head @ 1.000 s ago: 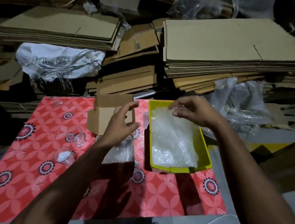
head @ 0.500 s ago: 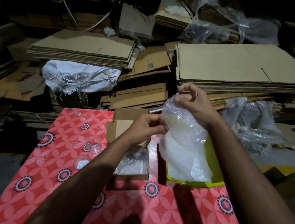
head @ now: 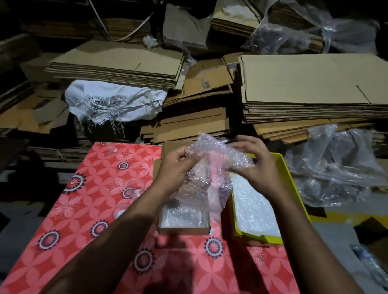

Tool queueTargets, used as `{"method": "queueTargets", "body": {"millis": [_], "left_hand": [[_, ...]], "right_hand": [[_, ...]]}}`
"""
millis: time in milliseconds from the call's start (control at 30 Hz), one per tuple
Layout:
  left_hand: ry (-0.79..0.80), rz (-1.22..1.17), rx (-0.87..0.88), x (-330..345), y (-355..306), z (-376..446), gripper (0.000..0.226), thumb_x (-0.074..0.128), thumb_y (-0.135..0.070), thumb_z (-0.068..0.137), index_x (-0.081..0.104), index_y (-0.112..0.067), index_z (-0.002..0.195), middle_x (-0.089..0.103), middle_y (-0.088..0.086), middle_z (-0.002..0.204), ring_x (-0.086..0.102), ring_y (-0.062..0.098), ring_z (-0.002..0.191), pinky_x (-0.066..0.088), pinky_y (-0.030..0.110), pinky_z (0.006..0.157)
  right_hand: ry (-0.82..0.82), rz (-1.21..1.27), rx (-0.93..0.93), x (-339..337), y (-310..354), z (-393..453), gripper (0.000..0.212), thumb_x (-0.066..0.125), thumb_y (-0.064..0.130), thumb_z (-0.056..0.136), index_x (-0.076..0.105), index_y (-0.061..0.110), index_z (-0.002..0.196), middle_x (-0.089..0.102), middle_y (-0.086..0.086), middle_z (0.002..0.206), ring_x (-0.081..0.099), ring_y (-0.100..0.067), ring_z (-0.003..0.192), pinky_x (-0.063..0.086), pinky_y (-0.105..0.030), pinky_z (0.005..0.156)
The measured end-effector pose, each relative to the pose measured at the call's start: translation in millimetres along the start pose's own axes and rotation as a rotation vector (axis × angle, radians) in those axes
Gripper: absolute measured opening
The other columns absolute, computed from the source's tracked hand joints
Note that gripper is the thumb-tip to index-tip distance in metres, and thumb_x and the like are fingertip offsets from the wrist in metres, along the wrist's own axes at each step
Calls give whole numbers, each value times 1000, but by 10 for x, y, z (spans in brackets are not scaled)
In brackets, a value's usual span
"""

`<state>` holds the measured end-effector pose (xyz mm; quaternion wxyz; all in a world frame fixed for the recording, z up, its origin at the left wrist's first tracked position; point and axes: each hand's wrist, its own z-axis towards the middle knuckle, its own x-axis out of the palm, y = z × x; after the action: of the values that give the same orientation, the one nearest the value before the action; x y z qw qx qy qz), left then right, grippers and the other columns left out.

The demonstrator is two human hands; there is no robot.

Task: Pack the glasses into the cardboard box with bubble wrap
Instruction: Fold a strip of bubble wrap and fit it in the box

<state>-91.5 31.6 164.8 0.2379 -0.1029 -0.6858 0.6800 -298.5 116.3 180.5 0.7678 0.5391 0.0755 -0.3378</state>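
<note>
While tall stacks of flattened brown cardboard sheets [head: 320, 87] are piled behind, a table under a red floral-patterned cloth [head: 96, 199] is seen carrying a yellow plastic tray [head: 294, 189] and a small open brown cardboard box [head: 183, 228], both lined with bubble wrap. Above the box, a crumpled clear bubble wrap sheet [head: 206, 171] is pinched by the left hand [head: 178, 166] and right hand [head: 253, 165]. Clear drinking glasses [head: 129, 195] are left on the cloth.

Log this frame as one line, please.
phase: wrap prep | left hand + right hand: hold bubble wrap sheet above cardboard box | glasses: unwrapped on cloth
</note>
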Motion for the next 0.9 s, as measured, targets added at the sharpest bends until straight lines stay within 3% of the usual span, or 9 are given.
{"method": "queueTargets", "body": {"millis": [100, 167, 267, 400, 467, 567, 700, 833, 900], "left_hand": [[14, 37, -18, -109, 16, -33, 40, 76, -51, 83, 70, -14, 96, 65, 18, 90, 52, 33, 80, 44, 49, 70], [27, 58, -2, -189, 29, -50, 31, 66, -44, 93, 68, -13, 92, 65, 9, 81, 49, 28, 66, 42, 39, 64], [131, 56, -15, -237, -53, -153, 25, 63, -30, 90, 64, -11, 106, 72, 1, 85, 66, 10, 72, 50, 26, 65], [318, 193, -137, -298, 21, -287, 35, 83, -13, 77, 64, -20, 105, 78, -3, 97, 72, 24, 97, 53, 43, 93], [383, 254, -176, -353, 166, -288, 41, 89, -16, 72, 67, -1, 103, 76, 17, 97, 71, 41, 93, 57, 50, 90], [404, 316, -192, -439, 360, -304, 11, 84, -13, 78, 74, -11, 82, 71, 4, 71, 60, 24, 64, 47, 31, 65], [372, 330, -240, -492, 543, -377, 11, 76, -9, 85, 71, -12, 77, 72, 1, 72, 64, 15, 67, 49, 27, 69], [259, 289, -276, -454, 586, -405, 19, 64, -9, 96, 69, -12, 78, 73, -2, 72, 67, 7, 64, 50, 24, 65], [155, 250, -275, -429, 556, -350, 19, 62, -10, 97, 69, -13, 79, 73, -6, 70, 67, 2, 65, 48, 16, 62]], "right_hand": [[-108, 125, 31, 105, -67, 114, 15, 81, 22, 77, 76, 34, 85, 72, 7, 106, 66, -7, 102, 56, -36, 84], [-129, 252, 106, 144, -3, 175, 3, 74, 26, 84, 76, 26, 81, 75, 5, 89, 69, -11, 88, 55, -39, 77], [-162, 480, 278, 182, 117, 290, 14, 65, 21, 97, 72, 18, 85, 72, -2, 82, 72, -15, 73, 60, -40, 68], [-324, 377, 352, 177, -16, 612, 38, 63, 32, 96, 63, 27, 58, 51, 11, 55, 49, -10, 51, 45, -33, 48], [-370, 272, 375, 142, -88, 780, 40, 64, 40, 93, 62, 30, 55, 51, 11, 55, 48, -13, 57, 41, -34, 53], [-434, 93, 373, 61, -187, 991, 35, 64, 39, 94, 62, 24, 62, 56, 10, 62, 50, -10, 64, 34, -26, 58], [-485, -55, 400, -42, -291, 1163, 34, 63, 45, 93, 78, 14, 94, 71, -2, 83, 57, -13, 82, 35, -25, 68], [-349, 60, 270, -48, -172, 1060, 24, 68, 42, 92, 72, 29, 72, 66, 17, 72, 59, 0, 68, 44, -24, 61], [-219, 140, 136, -11, -94, 946, 10, 70, 39, 91, 78, 32, 90, 75, 10, 91, 70, -7, 86, 57, -34, 77]]}}
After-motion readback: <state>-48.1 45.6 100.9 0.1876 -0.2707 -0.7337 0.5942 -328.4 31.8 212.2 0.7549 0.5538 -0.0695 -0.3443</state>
